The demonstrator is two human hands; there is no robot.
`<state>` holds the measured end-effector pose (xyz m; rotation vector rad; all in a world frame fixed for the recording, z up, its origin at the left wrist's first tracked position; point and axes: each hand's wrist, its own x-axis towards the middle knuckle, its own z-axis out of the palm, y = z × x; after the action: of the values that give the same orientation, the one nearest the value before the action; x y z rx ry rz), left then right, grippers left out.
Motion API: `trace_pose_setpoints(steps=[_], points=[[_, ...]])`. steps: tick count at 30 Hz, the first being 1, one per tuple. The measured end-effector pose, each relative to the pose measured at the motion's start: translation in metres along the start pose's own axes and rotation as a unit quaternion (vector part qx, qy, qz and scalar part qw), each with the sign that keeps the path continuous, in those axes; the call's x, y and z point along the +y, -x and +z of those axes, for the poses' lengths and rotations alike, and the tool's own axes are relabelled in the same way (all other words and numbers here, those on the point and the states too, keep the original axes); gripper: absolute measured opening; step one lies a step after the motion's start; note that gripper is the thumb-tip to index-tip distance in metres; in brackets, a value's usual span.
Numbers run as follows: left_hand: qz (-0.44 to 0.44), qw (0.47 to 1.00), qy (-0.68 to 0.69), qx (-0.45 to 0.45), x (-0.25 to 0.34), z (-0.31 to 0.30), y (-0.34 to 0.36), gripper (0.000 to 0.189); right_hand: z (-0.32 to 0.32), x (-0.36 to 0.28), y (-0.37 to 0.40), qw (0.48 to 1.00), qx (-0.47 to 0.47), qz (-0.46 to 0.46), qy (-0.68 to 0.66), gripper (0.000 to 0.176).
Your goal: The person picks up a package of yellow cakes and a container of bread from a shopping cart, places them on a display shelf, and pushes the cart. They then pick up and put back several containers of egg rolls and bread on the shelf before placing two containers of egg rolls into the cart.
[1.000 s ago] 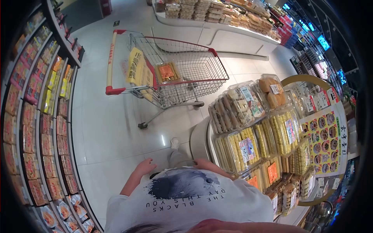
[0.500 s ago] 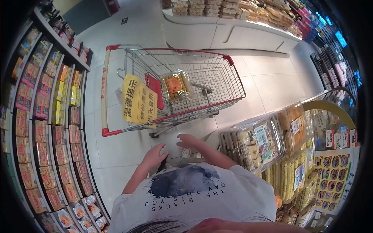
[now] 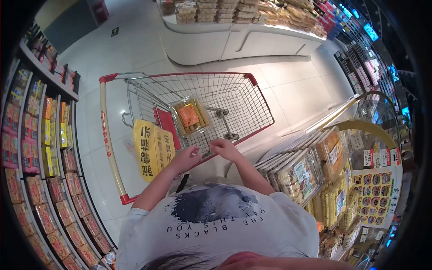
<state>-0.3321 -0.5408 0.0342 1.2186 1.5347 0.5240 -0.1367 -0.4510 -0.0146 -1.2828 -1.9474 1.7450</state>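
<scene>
A wire shopping cart [image 3: 265,105] with red corners and a pale handle stands sideways before me. My left hand [image 3: 187,158] is closed, its fingers curled at the cart's near top rim. A little to the right, my right hand [image 3: 226,149] is also curled over that rim, fingers bent down toward the basket. In the cart sits a clear plastic food box [image 3: 191,116] with an orange label and yellowish rolls inside. A yellow sign [image 3: 154,150] with black Chinese characters hangs by the handle end, beside a red panel [image 3: 167,128].
On my left runs a shelf [image 3: 58,193] of packaged foods. At my right stands a display of clear boxed pastries [image 3: 299,175], close to my right arm. Across the tiled floor [image 3: 135,49] is a white counter [image 3: 202,42] stacked with packaged baked goods.
Both hands have moved forward from short of the cart to its near rim, and their fingers have curled in. The cart is closer to me and slightly turned. The food box remains inside.
</scene>
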Motion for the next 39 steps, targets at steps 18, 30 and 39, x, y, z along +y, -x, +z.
trace_pose_setpoints(steps=[18, 30, 39], points=[[-0.403, 0.888, 0.101, 0.196, -0.108, 0.002, -0.251, 0.042, -0.06, 0.118, -0.233, 0.979, 0.037, 0.199, 0.036, 0.032], [-0.45, 0.807, 0.127, 0.361, -0.223, 0.018, -0.298, 0.037, -0.008, 0.209, -0.332, 0.984, -0.021, 0.173, -0.027, 0.064], [-0.379, 0.847, 0.047, 0.37, -0.238, 0.059, -0.277, 0.042, -0.021, 0.201, -0.316, 0.984, 0.033, 0.172, 0.03, 0.04]])
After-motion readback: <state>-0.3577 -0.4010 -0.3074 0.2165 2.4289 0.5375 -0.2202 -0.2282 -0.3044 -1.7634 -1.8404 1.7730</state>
